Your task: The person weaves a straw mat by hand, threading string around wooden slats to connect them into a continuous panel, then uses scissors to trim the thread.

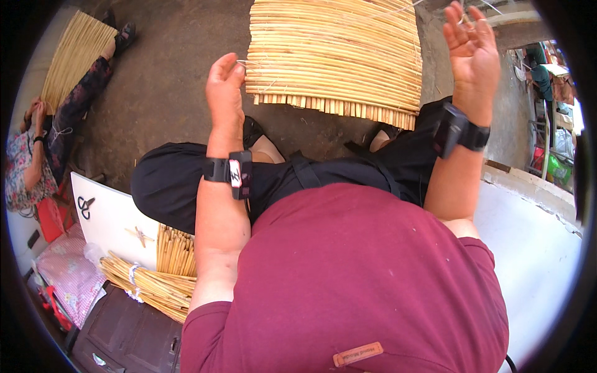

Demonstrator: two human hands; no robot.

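A mat of straw-coloured reed sticks [336,59] stands in front of my knees, its sticks bound side by side with thin white string. At the mat's left edge my left hand [226,84] is closed, thumb against fingers, pinching a white string [243,61]. My right hand [472,59] is raised off the mat's right side, palm toward me. Its fingers are partly curled, and a bit of white string shows between them. From the mat's far part a taut white string [398,10] runs up toward the right and leaves the picture.
Behind my left elbow, a white board [115,214] carries black scissors [85,206] and a small stick cross [139,236]. Bundled reed sticks [146,280] lie over a dark brown cabinet [124,329]. At far left another person [31,161] handles a similar mat [78,53]. A white panel [528,248] stands right.
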